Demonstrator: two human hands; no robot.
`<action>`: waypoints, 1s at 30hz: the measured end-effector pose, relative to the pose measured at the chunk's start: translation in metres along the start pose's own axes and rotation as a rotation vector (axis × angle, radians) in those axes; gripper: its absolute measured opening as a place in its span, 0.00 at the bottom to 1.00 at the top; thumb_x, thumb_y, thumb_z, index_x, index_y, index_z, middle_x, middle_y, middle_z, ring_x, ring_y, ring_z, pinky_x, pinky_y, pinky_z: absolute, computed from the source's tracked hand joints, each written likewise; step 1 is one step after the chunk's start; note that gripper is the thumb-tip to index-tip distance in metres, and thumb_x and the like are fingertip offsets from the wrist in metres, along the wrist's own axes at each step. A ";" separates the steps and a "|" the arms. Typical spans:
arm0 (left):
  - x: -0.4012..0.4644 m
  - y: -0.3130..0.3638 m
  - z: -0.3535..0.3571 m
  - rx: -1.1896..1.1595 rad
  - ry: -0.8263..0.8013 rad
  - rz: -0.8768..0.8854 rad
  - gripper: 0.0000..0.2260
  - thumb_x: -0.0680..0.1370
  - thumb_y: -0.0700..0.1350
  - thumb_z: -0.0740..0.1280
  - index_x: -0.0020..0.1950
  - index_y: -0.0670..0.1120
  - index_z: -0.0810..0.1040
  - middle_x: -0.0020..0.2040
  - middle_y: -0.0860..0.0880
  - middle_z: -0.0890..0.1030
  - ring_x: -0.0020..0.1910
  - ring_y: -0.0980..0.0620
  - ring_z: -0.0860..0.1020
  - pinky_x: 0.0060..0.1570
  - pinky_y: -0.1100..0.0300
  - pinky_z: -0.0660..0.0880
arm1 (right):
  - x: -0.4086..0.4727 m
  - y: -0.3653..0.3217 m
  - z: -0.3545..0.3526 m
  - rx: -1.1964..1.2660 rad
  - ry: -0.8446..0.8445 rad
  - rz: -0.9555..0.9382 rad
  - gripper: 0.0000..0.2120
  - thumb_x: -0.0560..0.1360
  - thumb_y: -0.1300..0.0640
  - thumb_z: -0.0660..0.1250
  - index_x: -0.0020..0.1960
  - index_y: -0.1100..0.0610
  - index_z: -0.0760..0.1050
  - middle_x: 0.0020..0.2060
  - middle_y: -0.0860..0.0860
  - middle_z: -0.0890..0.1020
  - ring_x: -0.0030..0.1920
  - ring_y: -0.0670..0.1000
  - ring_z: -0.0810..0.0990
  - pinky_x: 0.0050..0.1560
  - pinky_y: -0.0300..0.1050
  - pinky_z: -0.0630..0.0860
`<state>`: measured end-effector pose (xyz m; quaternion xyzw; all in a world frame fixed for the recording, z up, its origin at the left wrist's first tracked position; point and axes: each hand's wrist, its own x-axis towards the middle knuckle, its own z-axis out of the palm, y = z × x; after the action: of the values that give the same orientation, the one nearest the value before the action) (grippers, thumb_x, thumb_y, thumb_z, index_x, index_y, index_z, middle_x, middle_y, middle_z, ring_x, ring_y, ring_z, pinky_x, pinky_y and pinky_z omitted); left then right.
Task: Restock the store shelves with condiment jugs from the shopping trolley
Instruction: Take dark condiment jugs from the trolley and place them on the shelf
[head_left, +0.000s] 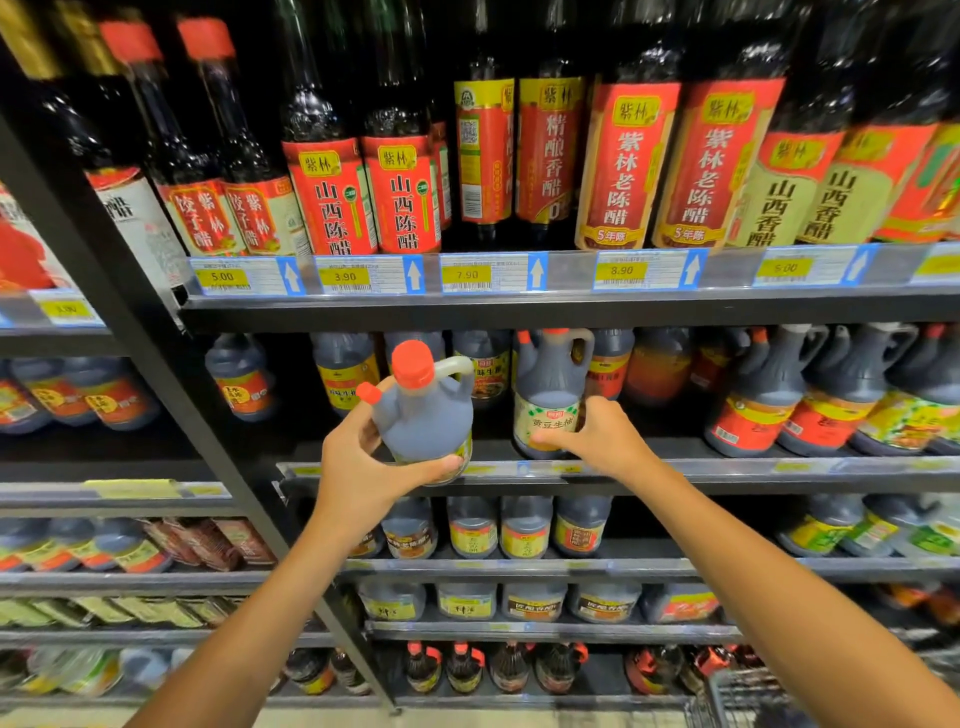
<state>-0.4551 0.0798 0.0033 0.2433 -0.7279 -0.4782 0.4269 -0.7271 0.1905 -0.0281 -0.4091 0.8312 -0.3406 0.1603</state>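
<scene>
1. At the front edge of the second shelf (675, 470), the left hand (363, 467) grips one smooth, dark plastic jug (423, 415), red-capped with a loop handle.
2. The right hand (597, 436) curls round a second jug (550, 395) standing on that edge.
3. Behind stand perhaps five more, blurred.

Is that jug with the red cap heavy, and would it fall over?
Probably heavy: the jug looks full of dark sauce almost to its neck. The left hand grips its body. Its wide base should stand steady, though the smooth plastic may be slippery.
</scene>
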 end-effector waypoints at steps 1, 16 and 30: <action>-0.001 -0.001 0.001 -0.001 0.002 0.000 0.35 0.60 0.46 0.83 0.65 0.44 0.77 0.57 0.53 0.84 0.59 0.55 0.82 0.51 0.63 0.79 | -0.003 -0.002 0.000 0.021 -0.003 -0.009 0.21 0.68 0.47 0.80 0.40 0.52 0.67 0.37 0.46 0.77 0.38 0.41 0.76 0.30 0.34 0.71; 0.008 -0.002 0.028 0.064 -0.041 0.068 0.34 0.62 0.44 0.84 0.63 0.61 0.74 0.58 0.65 0.82 0.61 0.61 0.79 0.55 0.66 0.78 | -0.054 -0.059 -0.005 0.093 0.178 -0.742 0.25 0.83 0.49 0.62 0.79 0.51 0.63 0.68 0.45 0.77 0.65 0.46 0.78 0.60 0.44 0.78; 0.045 -0.040 0.038 0.325 -0.094 0.047 0.33 0.61 0.55 0.84 0.62 0.52 0.76 0.57 0.57 0.81 0.58 0.58 0.79 0.55 0.58 0.79 | -0.028 -0.058 0.010 -0.092 0.373 -0.744 0.19 0.83 0.47 0.55 0.65 0.56 0.76 0.34 0.52 0.82 0.31 0.53 0.80 0.30 0.54 0.76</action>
<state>-0.5127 0.0475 -0.0218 0.2692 -0.8203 -0.3550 0.3585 -0.6716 0.1830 0.0043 -0.6193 0.6560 -0.4062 -0.1454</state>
